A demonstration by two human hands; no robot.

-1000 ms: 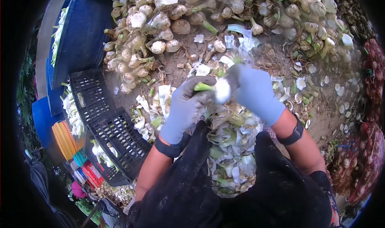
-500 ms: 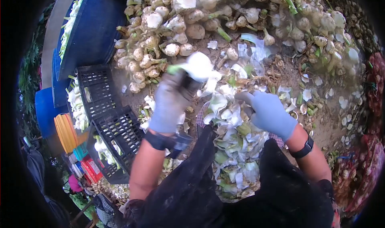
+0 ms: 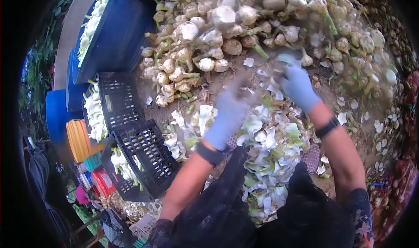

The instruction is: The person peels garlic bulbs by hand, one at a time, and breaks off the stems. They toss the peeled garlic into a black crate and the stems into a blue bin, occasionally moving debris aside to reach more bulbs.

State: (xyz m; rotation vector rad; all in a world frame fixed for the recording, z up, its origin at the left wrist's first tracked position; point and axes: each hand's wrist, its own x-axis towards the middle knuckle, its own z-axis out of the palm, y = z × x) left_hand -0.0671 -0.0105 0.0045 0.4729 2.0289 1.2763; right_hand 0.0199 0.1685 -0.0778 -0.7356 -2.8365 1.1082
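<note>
My left hand [image 3: 229,112], in a pale glove, hovers over loose papery skins; its fingers are smeared by motion and what they hold, if anything, is hidden. My right hand [image 3: 299,86], gloved too, reaches farther forward beside a pale greenish strip of skin [image 3: 286,58]; blur hides its fingertips. Beyond both hands lies a big heap of soil-stained garlic bulbs [image 3: 232,47] with cut green stems. Between my legs are piled peeled garlic skins [image 3: 275,165].
Black slatted crates [image 3: 144,150] with white bulbs stand at left. Behind them are blue tubs [image 3: 115,38], one with cleaned bulbs, and an orange container [image 3: 77,134]. Red mesh sacks [image 3: 399,187] line the right edge. Skin scraps litter the soil.
The white garlic bulb that was in my left hand no longer shows there. My left hand has moved right and my right hand forward. The whole view has shifted slightly.
</note>
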